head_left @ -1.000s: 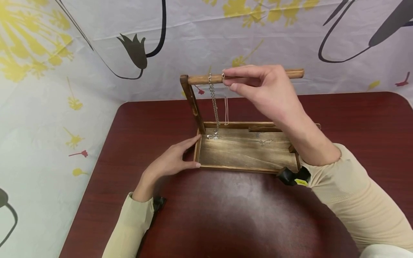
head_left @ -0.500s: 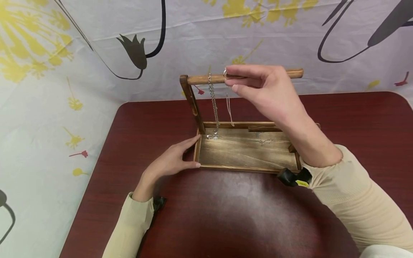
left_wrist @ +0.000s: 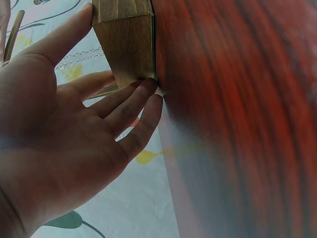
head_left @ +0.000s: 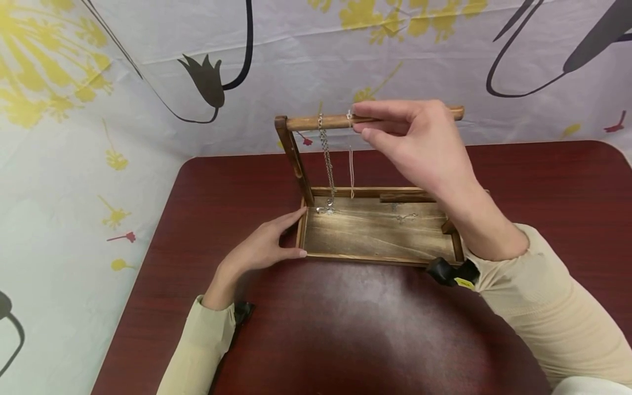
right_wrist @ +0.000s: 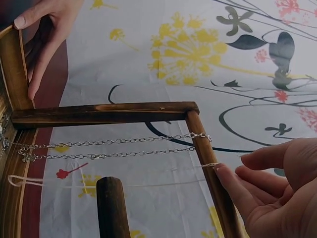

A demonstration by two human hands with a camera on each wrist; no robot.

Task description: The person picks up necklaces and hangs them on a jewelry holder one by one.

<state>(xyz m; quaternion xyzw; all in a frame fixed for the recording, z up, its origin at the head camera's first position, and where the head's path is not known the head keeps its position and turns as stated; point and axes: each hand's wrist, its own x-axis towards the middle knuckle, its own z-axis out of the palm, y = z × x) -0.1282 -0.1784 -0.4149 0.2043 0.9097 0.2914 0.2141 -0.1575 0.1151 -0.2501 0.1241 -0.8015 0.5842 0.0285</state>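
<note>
Left-hand grip (head_left: 264, 241), stretched out from a cream sleeve (head_left: 199, 343) and holding nothing, rests thumb and fingers against the left end of the tray (head_left: 355, 236) of a wooden jewelry stand (head_left: 295, 159), just right of the frame's center on a glossy reddish bench (head_left: 365, 318). Inside the tray lies a small silvery piece (head_left: 407, 218). Above, in the upper middle of the frame, the right-hand grip (head_left: 424, 145) reaches over the stand's horizontal bar (head_left: 306, 122), its fingers nearly straight and touching a fine silvery chain (head_left: 351, 170) looped there; whether they pinch it cannot be told. Just left hangs a heavier silvery necklace (head_left: 326, 153), its pendant (head_left: 329, 209) near the tray's left end. White fabric (head_left: 286, 66) printed with yellow flowers and dark stems fills the background.
</note>
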